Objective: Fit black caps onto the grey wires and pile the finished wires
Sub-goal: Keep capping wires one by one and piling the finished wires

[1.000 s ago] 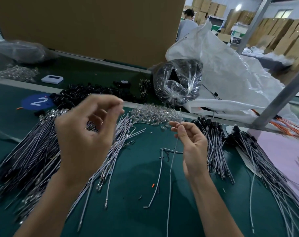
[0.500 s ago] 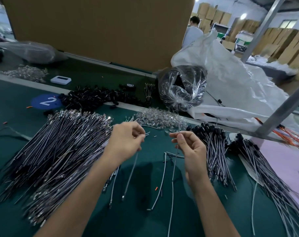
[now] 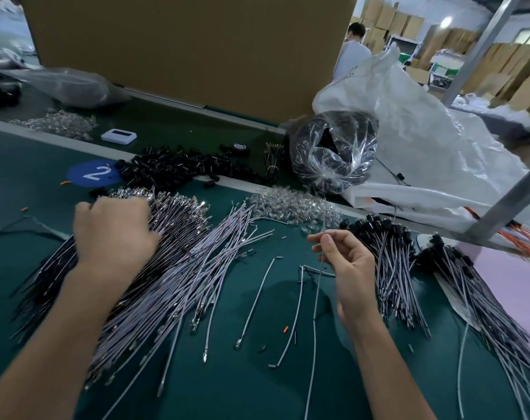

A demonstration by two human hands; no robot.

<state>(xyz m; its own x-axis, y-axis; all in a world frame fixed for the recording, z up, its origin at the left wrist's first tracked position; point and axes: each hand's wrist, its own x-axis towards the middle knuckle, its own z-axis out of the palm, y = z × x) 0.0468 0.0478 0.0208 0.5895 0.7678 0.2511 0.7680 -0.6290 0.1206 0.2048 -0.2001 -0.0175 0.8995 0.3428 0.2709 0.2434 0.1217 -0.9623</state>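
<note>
Right grip: right hand (image 3: 350, 268) is pinching one grey wire (image 3: 314, 313).
Left grip: left hand (image 3: 115, 231) is resting curled on wire pile (image 3: 173, 283), nine o'clock; hold unclear.
Capped wires (image 3: 391, 268): lying at three o'clock.

Smooth, matt green worktop (image 3: 242, 389) here. The grey wires (image 3: 173, 268) look plastic-sheathed with shiny metal tips, the black caps (image 3: 173, 168) dull plastic. Glossy, crinkled clear bag (image 3: 333, 153).

We cannot see the fingertips of the left hand (image 3: 112, 234). They lie behind its knuckles in the heap of loose grey metal-tipped wires (image 3: 179, 268), so we cannot tell its hold. The single thin grey wire (image 3: 313, 344) pinched by the right hand (image 3: 348, 262) runs off the lower edge. At lower right, the frame cuts off the fan of black-capped grey wires (image 3: 485, 313).
</note>
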